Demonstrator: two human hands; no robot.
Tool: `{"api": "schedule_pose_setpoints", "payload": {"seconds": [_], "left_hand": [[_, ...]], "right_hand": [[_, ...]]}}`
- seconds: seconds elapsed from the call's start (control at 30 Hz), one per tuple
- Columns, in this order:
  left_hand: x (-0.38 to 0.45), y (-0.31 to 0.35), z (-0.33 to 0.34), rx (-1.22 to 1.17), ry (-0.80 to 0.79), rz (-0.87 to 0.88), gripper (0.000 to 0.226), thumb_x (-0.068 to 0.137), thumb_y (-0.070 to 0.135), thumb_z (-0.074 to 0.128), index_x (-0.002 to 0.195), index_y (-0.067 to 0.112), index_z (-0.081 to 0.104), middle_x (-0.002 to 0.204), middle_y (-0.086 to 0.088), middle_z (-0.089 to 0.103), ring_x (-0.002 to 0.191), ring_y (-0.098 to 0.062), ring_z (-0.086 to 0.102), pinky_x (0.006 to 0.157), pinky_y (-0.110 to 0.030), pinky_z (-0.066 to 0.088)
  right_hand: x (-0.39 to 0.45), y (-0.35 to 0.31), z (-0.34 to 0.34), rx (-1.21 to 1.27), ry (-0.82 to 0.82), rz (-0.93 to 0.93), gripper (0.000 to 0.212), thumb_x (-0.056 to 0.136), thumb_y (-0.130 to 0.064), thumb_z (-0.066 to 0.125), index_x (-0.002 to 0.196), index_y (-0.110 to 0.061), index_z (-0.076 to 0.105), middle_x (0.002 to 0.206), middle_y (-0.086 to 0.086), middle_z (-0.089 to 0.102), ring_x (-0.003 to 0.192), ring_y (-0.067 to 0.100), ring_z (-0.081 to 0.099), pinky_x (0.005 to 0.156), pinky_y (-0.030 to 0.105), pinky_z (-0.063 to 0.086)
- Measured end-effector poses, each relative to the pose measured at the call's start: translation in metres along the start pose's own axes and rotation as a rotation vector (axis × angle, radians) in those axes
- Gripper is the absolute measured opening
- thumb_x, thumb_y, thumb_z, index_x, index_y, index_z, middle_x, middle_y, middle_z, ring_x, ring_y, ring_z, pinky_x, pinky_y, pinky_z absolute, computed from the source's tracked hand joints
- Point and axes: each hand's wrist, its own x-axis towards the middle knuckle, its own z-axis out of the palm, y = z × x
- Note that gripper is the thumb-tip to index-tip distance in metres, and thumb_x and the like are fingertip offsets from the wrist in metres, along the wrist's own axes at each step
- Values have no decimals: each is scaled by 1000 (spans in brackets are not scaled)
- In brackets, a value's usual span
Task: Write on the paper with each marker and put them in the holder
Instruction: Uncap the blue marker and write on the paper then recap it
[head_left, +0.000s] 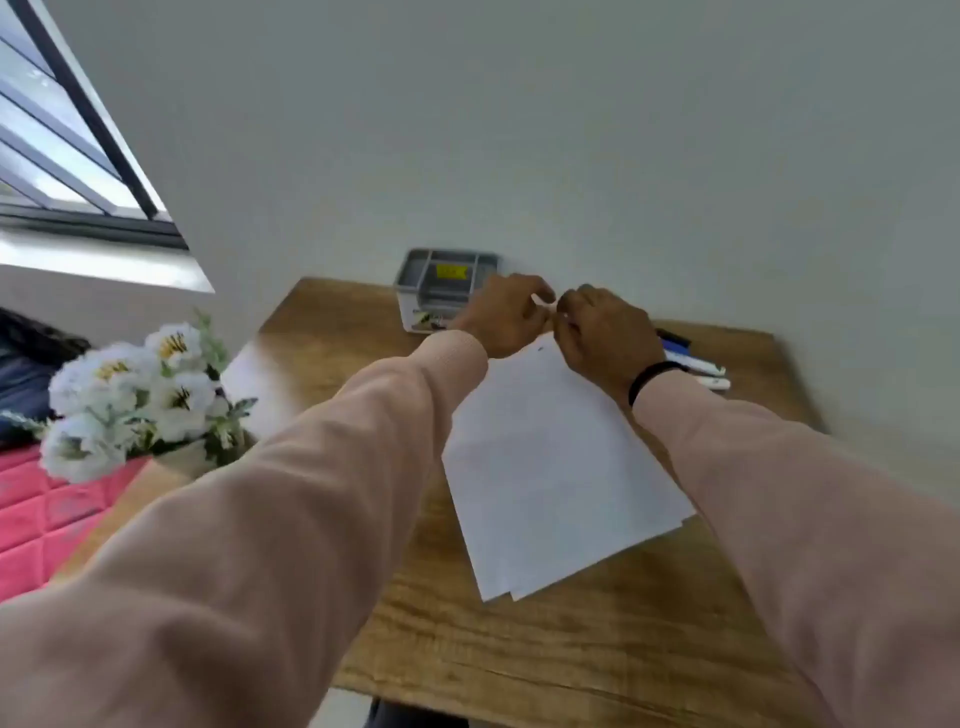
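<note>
Left hand: we see the left hand (506, 317) raised over the far part of the desk, fingers curled inward and meeting the right hand; whatever it pinches is hidden, so we cannot tell what it holds.
Right hand: the right hand (605, 338) is curled the same way, fingertips touching the left; a black wristband (649, 378) sits at its wrist. Its hold we cannot tell either.
Paper: white paper sheets (556, 467) lie askew in the middle of the desk, their far end under the hands.
Markers: several markers (696, 364) lie near the desk's far right edge, just beside the right wrist, partly hidden by it.
Holder: a grey compartmented holder (441, 291) stands at the far edge against the wall, just left of the left hand.
Desk: the wooden desk (571, 649) carries all of these.
Flowers: white flowers (140, 395) sit off the desk's left edge, blurred.
</note>
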Motion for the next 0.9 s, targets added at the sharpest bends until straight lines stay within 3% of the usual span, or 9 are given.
{"api": "schedule_pose_setpoints", "payload": {"seconds": [0.13,0.2,0.27,0.37,0.47,0.53,0.7,0.83,0.9], "left_hand": [[-31,-34,33,185,-16,28,23,98,19,62,113,11,77,113,-7,75,100,-24,67,89,-30,49],[-48,-46,51,206,19,59,25,99,21,62,116,12,77,120,-7,74,111,-26,64,96,-31,44],[-64,-48,64,190,97,72,28,102,23,59,120,11,76,125,-8,72,117,-27,61,105,-37,43],[-93,-36,78,138,153,74,31,103,27,57,124,11,74,130,-8,71,124,-26,60,109,-40,41],[-124,-12,88,178,114,31,36,101,40,58,127,20,72,136,-6,65,129,-27,53,110,-38,40],[-136,2,87,240,75,9,43,95,53,61,126,25,73,135,-5,63,126,-26,53,105,-39,44],[-127,7,76,187,6,14,47,78,68,74,106,31,75,103,8,66,92,-11,57,74,-27,44],[-112,-7,78,47,13,17,38,74,70,76,94,38,74,83,14,64,76,-4,58,62,-22,40],[-102,-15,77,-9,11,5,35,74,72,75,88,40,74,80,15,64,71,1,57,61,-21,39]], "right_hand": [[-37,2,27,-55,-185,-14,40,102,-48,53,96,-11,67,100,10,73,92,36,68,70,38,47],[-53,3,35,-26,-163,1,44,99,-52,58,100,-11,71,110,10,73,103,34,66,83,42,54],[-67,8,36,15,-110,27,44,96,-54,63,106,-13,76,121,8,71,113,29,64,94,36,50],[-98,14,28,86,-83,39,46,93,-59,66,109,-17,77,115,2,70,111,21,61,90,28,41],[-129,20,5,83,-110,28,49,91,-64,64,106,-18,75,109,0,70,104,21,62,88,31,47],[-148,25,-14,29,-150,40,54,91,-70,58,103,-20,73,102,-3,69,99,21,62,82,32,47],[-161,38,-32,-74,-174,70,74,86,-84,37,106,-23,75,104,-6,70,101,16,62,89,37,52],[-147,39,-20,-82,-206,19,72,91,-79,33,114,-26,76,113,-6,68,108,16,62,89,38,53],[-129,41,-12,-141,-207,-32,63,98,-67,33,106,-22,76,108,0,69,103,22,64,83,39,52]]}}
